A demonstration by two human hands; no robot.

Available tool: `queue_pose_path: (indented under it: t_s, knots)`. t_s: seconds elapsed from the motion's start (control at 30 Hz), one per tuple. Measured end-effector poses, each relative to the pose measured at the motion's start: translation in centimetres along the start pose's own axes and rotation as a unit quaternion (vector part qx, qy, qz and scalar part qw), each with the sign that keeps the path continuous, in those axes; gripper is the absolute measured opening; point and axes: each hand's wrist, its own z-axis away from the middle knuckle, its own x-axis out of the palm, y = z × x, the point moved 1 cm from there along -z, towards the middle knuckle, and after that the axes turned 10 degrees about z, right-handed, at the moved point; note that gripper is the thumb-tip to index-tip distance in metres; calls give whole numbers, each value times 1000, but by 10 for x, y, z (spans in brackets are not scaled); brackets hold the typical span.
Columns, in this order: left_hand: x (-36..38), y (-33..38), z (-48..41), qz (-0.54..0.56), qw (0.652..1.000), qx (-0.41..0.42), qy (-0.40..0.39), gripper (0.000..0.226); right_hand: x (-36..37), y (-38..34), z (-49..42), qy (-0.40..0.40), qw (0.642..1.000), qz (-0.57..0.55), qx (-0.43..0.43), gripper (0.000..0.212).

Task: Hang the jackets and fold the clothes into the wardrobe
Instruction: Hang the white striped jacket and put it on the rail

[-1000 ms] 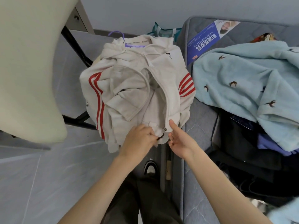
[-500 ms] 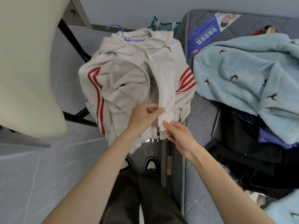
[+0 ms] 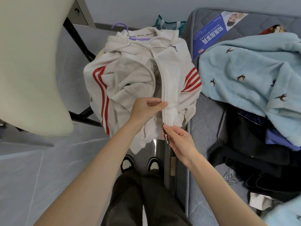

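A white zip jacket (image 3: pixel 172 75) with red sleeve stripes lies bunched in front of me, on a purple hanger (image 3: pixel 121 26) whose hook shows at its collar. My left hand (image 3: pixel 146 110) pinches the jacket's left front edge next to the zipper line. Just below the hem, my right hand (image 3: pixel 178 141) grips the zipper's dark pull tab (image 3: pixel 166 137). The front of the jacket is open above my hands.
A grey mattress (image 3: pixel 205 128) on the right carries a light blue fleece with bird motifs (image 3: pixel 250 79), a pile of dark clothes (image 3: pixel 254 152) and a blue leaflet (image 3: pixel 211 35). A cream chair (image 3: pixel 27 62) with black legs stands at left. My shoes (image 3: pixel 140 163) are on the grey tiled floor.
My left hand has risen from the hem to the jacket's front edge. My right hand has shifted to the zipper pull at the hem. The two front edges now lie closer together.
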Motion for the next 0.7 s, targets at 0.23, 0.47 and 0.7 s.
queue_pose_path:
  t_s: [0.23, 0.47, 0.7]
  knots:
    - [-48, -37, 21, -75, 966, -87, 231, 24, -3, -2, -4, 28, 999, 23, -7, 9]
    - [-53, -39, 12, -29, 973, -89, 209, 22, 3, 1, -10, 21, 998, 53, -11, 9]
    - [-41, -29, 5, 176, 958, -186, 129, 14, 14, -3, -7, 4, 999, 38, -10, 13]
